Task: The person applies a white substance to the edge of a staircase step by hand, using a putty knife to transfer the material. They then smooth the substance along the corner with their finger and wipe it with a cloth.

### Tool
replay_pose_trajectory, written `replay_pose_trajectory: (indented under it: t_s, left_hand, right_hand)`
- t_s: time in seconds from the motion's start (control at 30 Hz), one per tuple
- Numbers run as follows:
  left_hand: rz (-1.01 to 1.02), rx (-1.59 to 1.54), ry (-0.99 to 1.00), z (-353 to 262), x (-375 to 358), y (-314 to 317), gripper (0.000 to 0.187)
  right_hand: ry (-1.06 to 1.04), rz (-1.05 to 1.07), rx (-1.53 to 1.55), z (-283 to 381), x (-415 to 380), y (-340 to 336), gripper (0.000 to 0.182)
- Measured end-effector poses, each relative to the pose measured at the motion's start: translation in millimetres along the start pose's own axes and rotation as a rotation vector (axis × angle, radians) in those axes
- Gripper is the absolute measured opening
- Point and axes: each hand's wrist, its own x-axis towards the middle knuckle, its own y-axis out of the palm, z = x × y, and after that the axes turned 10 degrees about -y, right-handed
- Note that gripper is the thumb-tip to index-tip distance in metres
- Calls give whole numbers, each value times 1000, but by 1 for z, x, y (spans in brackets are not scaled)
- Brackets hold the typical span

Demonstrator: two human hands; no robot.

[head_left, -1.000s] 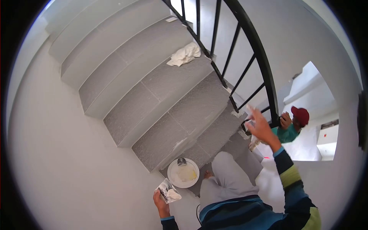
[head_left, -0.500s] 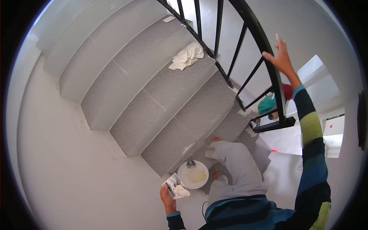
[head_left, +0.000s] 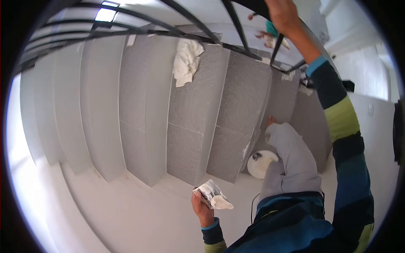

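My left hand (head_left: 203, 210) grips a small square flat board (head_left: 206, 192) smeared with paste. A thick mound of white paste (head_left: 220, 202) sits on the edge of the board away from my fingers. At the top of the view my right hand (head_left: 283, 14) is at the black handrail (head_left: 251, 5); its fingers run past the frame's edge and are hidden. Beside my bent leg, a round white bucket (head_left: 262, 169) stands at the foot of the stairs with a dark object (head_left: 256, 156) in it.
Grey tiled stairs (head_left: 185, 147) climb to the left, with a crumpled white cloth (head_left: 187, 63) on one step. Black railing bars (head_left: 236, 25) line their far side. Beyond them, below, a person in a green top (head_left: 271, 29) is partly visible. A pale wall (head_left: 139, 215) borders the near side.
My view has turned, so the stairs now run leftward and the bucket appears further right. My left hand still holds the pasted board. My right hand, earlier spread at the handrail, now reaches the top edge.
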Motion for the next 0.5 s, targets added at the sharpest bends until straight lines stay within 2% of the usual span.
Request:
replay_pose_trajectory:
  t_s: [0.03,0.17,0.23,0.27,0.3,0.37,0.4,0.47,0.5]
  left_hand:
    - [-45,28,23,-5,1,-11,40]
    - [-81,224,95,-52,-5,-1,40]
    - [-53,275,129,-72,-11,16,39]
    - [-112,257,144,-57,-37,52,39]
    - [-44,256,182,-80,-23,33,39]
    - [-48,320,277,-98,-37,63,38]
    - [-45,375,294,-108,-44,71,27]
    - [1,480,364,-131,-50,87,35]
    - [-56,536,376,-161,-42,105,39]
  right_hand:
    - [-46,-56,26,21,-6,4,57]
    - [-168,-215,-25,8,-22,8,61]
    - [-128,-227,52,-1,-31,18,63]
    - [-152,-207,123,-18,-25,13,64]
    - [-147,-220,92,-2,-31,25,64]
    - [-170,-201,174,-17,-41,18,68]
    - [-153,-222,98,-26,-48,18,71]
    - [-147,-279,171,-31,-49,9,72]
    - [-114,-253,172,-36,-32,16,72]
